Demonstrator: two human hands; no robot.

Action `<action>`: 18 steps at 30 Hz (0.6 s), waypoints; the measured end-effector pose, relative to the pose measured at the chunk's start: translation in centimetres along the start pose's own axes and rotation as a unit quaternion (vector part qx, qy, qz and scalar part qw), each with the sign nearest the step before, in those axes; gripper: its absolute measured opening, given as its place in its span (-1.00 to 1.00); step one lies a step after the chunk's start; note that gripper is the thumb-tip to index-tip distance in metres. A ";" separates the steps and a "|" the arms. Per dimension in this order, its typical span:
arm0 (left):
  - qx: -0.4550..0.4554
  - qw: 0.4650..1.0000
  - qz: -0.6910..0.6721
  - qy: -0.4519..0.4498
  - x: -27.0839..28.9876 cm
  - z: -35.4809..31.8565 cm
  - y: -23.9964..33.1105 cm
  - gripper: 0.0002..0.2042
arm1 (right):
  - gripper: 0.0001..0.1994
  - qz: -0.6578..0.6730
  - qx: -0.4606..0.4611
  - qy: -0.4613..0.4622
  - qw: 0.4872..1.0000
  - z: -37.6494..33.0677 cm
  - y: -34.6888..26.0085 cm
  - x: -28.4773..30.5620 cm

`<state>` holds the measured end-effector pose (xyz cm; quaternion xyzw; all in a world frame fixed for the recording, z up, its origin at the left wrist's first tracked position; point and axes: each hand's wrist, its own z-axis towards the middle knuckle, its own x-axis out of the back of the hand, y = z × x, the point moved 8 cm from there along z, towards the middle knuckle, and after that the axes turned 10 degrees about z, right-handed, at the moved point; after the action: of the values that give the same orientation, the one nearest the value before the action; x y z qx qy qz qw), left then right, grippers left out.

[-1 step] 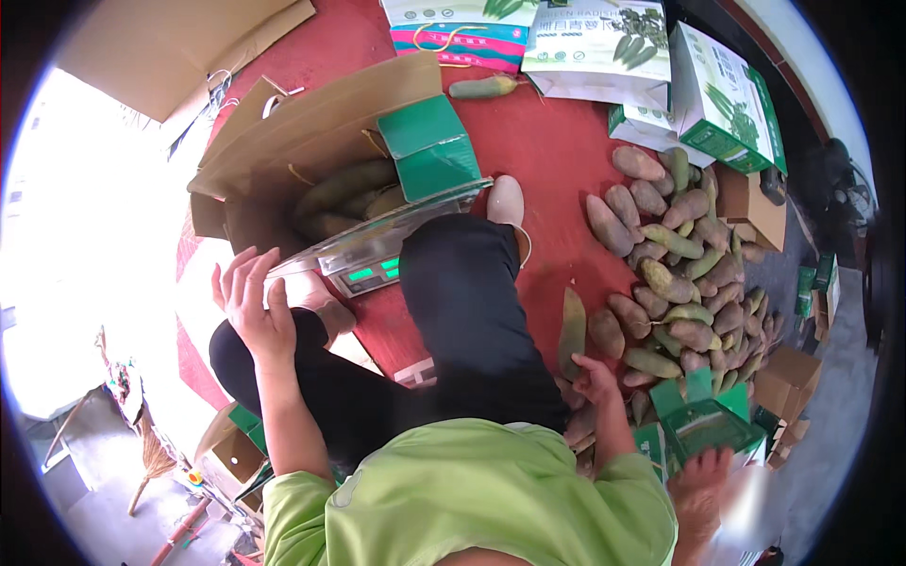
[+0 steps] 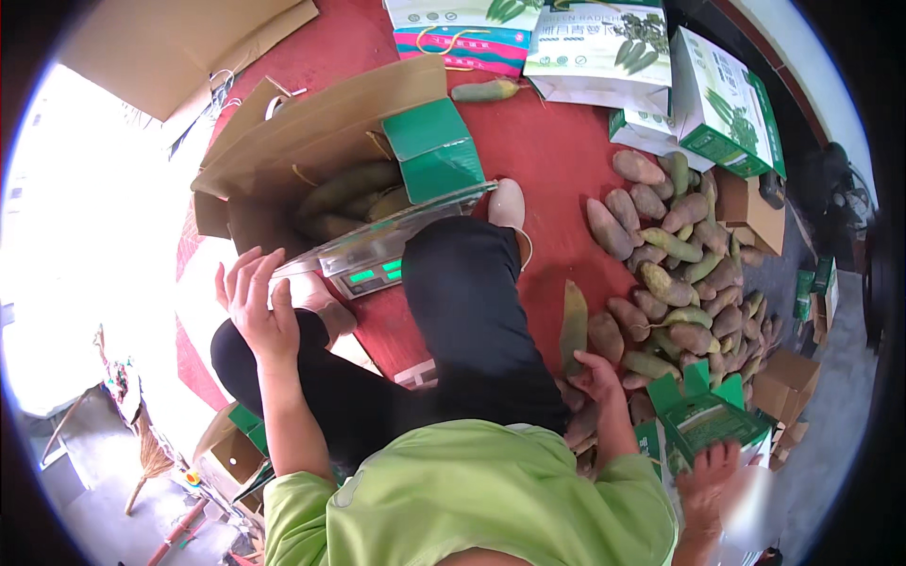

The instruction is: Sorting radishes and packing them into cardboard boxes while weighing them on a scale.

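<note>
My right hand (image 2: 595, 377) is closed around the lower end of a long green radish (image 2: 574, 321), which points away from me. Raised over my left knee, my left hand (image 2: 260, 302) is empty with its fingers apart, near the edge of a digital scale (image 2: 363, 266) with lit green displays. On the scale rests an open cardboard box (image 2: 326, 108) with green flaps; several green radishes (image 2: 349, 184) lie inside. To the right of my right hand spreads a large heap of green and reddish-brown radishes (image 2: 675, 241).
Another person's hand (image 2: 710, 476) touches an open green box (image 2: 708, 424) at lower right. White and green printed cartons (image 2: 599, 52) stand at the back, with a single radish (image 2: 486, 91) near them. A broom (image 2: 151, 457) lies at lower left on the floor.
The other person's hand and the green box at lower right have shifted slightly, the hand showing more of its spread fingers. My own hands keep nearly the same positions.
</note>
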<state>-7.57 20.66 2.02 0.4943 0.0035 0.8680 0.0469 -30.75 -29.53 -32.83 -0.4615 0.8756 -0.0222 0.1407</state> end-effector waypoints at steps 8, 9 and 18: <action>0.019 0.999 -0.043 -0.008 0.5 0.2 0.0 -0.75 | -0.59 -0.246 0.366 -0.081 0.894 -14.2 -17.8 -21.2; 0.024 0.999 -0.044 -0.007 0.5 0.1 -0.1 -0.77 | -0.58 -0.278 0.406 -0.099 0.865 -16.4 -19.4 -24.0; 0.024 0.999 -0.039 -0.022 1.0 0.2 -0.3 -0.76 | -0.48 -0.674 0.581 -0.093 0.447 -27.1 -23.0 -46.6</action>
<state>-7.85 20.99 2.98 0.5138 0.0430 0.8540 0.0690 5.40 -7.21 7.60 -0.7165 0.0543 -0.5705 0.3977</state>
